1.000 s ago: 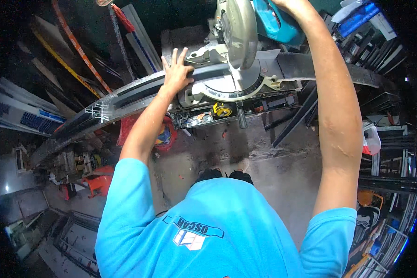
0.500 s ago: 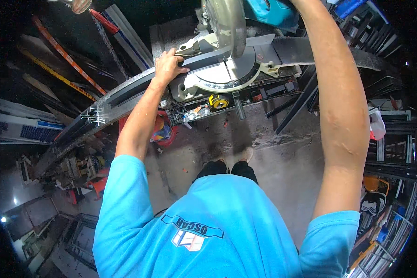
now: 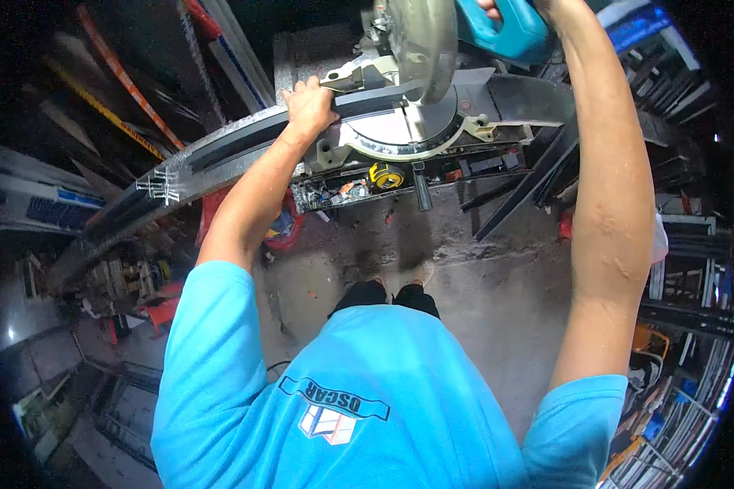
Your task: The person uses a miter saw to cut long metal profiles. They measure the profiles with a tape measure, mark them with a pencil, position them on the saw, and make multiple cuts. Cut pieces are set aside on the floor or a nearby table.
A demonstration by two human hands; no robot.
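Observation:
A mitre saw (image 3: 422, 50) with a clouded blade guard and a pale round turntable stands at the top middle. A long dark profile bar (image 3: 240, 145) lies along its fence and runs off to the left. Just left of the blade, my left hand (image 3: 310, 107) grips the bar, thumb on the near side and fingers over the fence. My right hand (image 3: 489, 10) is wrapped round the saw's teal handle (image 3: 510, 33); only some fingers show through the handle opening, and the picture's upper edge cuts off part of the hand. The blade's lower edge is hidden by the guard.
A yellow and black tape measure (image 3: 386, 175) sits in a cluttered tray below the turntable. Dark offcut bars (image 3: 514, 196) lean under the saw's right side. Long profiles stand at the left, and a rack of bars (image 3: 685, 424) is at the lower right. A red bag hangs behind my left forearm.
The saw and its teal handle sit slightly lower and farther right in the picture. My left hand also appears farther right, still on the bar. My right hand stays on the handle.

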